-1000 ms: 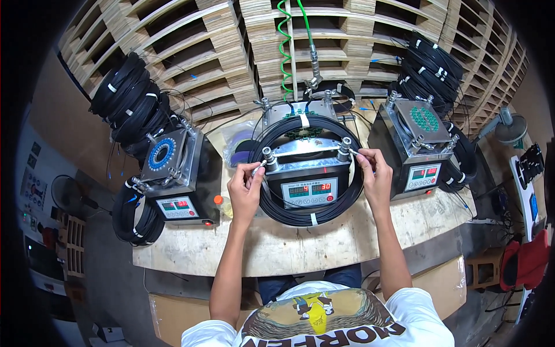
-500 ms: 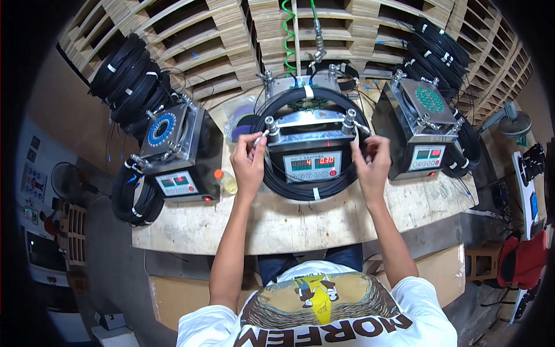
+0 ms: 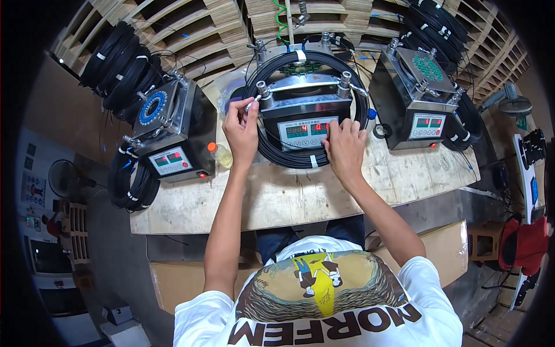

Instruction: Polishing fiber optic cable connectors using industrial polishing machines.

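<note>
Slim metal lever (image 3: 252, 104) pinched by the left hand (image 3: 241, 123); white control panel (image 3: 293, 136) partly covered by the right hand (image 3: 345, 151).

The left grip is clamped on the lever at the left front post of the silver-and-black box-shaped machine (image 3: 304, 106), which is set mid-bench and ringed by a black cable coil (image 3: 314, 161); the right fingers seem to be laid on the panel, but whether that grip is apart or together cannot be made out.
</note>
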Action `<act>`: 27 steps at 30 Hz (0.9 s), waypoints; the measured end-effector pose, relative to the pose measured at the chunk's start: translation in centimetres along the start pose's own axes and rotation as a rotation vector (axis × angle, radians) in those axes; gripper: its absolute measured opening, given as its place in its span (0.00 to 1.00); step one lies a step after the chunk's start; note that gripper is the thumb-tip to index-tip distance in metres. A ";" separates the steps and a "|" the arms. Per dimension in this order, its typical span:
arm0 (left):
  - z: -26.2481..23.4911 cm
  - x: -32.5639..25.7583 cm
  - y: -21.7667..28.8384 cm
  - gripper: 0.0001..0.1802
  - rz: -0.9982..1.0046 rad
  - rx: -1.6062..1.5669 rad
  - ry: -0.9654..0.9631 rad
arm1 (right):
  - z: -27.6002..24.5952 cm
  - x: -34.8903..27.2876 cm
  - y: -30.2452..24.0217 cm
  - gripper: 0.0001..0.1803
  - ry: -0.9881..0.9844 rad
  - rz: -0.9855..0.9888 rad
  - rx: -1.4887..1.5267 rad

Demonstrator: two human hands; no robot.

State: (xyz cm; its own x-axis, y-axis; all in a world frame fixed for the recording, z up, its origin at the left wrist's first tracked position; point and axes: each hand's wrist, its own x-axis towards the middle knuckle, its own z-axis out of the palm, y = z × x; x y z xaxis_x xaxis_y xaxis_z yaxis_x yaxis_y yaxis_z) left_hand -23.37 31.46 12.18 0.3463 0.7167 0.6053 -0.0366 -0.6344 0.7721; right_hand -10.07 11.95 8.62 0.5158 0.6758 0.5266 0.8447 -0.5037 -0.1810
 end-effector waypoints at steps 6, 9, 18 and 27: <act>0.1 -0.1 0.3 0.11 -0.004 0.003 0.024 | -0.2 0.0 -0.5 0.18 -0.011 0.039 -0.018; 0.1 -0.1 0.3 0.11 0.002 -0.016 0.032 | -0.2 0.1 -0.5 0.18 -0.024 0.036 -0.008; -1.0 -2.4 -2.3 0.22 -0.195 -0.222 0.172 | -1.2 -0.9 2.4 0.06 0.313 0.306 0.740; -0.3 -3.1 -3.4 0.33 -0.477 -0.504 0.083 | 1.1 -0.1 4.7 0.26 0.288 0.505 0.963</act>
State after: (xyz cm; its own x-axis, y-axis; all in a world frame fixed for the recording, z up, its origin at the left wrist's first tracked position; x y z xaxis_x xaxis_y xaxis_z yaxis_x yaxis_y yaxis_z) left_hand -24.62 31.49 7.78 0.3603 0.9162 0.1752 -0.3361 -0.0477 0.9406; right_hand -5.96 10.10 6.77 0.8829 0.2999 0.3613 0.3714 0.0250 -0.9282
